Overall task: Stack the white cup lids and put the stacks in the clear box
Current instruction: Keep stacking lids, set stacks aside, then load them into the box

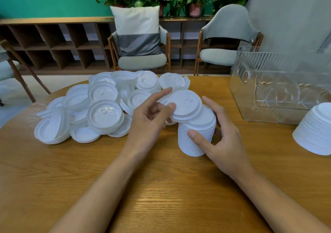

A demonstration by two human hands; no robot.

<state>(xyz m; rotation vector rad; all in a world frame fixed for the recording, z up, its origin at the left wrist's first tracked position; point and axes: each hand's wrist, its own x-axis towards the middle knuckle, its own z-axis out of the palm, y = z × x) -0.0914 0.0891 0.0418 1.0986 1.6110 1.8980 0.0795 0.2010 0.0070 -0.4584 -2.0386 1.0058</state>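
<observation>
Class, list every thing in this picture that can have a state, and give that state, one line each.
left hand, pinches the single lid.
single lid, tilted over the middle stack.
middle stack, upright on the table.
right hand, grips the middle stack.
loose lids, heaped unstacked on the table.
right stack, standing outside the clear box.
clear box, open-topped, no lids visible inside.
</observation>
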